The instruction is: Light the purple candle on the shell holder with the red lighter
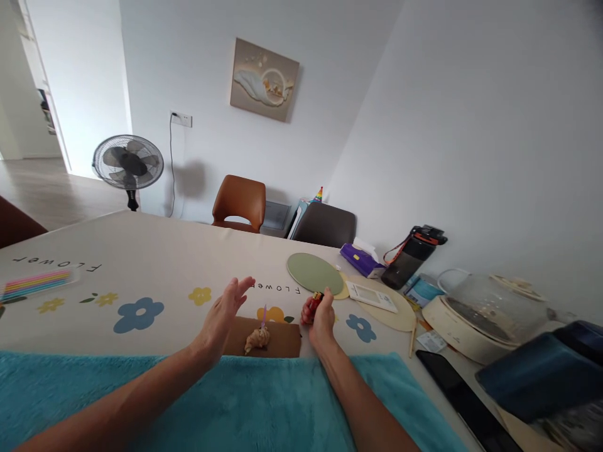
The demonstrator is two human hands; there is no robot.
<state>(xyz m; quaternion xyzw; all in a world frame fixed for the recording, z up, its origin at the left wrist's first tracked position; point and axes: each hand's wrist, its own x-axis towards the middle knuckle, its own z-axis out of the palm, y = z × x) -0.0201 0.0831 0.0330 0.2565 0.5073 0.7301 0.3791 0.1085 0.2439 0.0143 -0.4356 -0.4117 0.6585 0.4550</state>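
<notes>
My left hand (226, 314) is raised on the left side of a piece of brown cardboard (287, 342), palm turned inward, fingers stretched out and holding nothing. On the cardboard sits a small lumpy beige-brown piece (257, 339), perhaps a shell or pastry; I cannot tell which. A thin purple candle (264, 316) stands upright from it, and whether it is lit cannot be made out. To the right of the cardboard, my right hand (323, 320) is closed around a red lighter (316, 302), with the thumb near its metal top.
Flat to the left lies a clear pack of thin coloured sticks (40, 282). A green round mat (315, 274), purple tissue pack (362, 260), black bottle (412, 257), cream electric pot (475, 317) and phone (464, 395) line the right. A turquoise cloth (226, 408) covers the near edge.
</notes>
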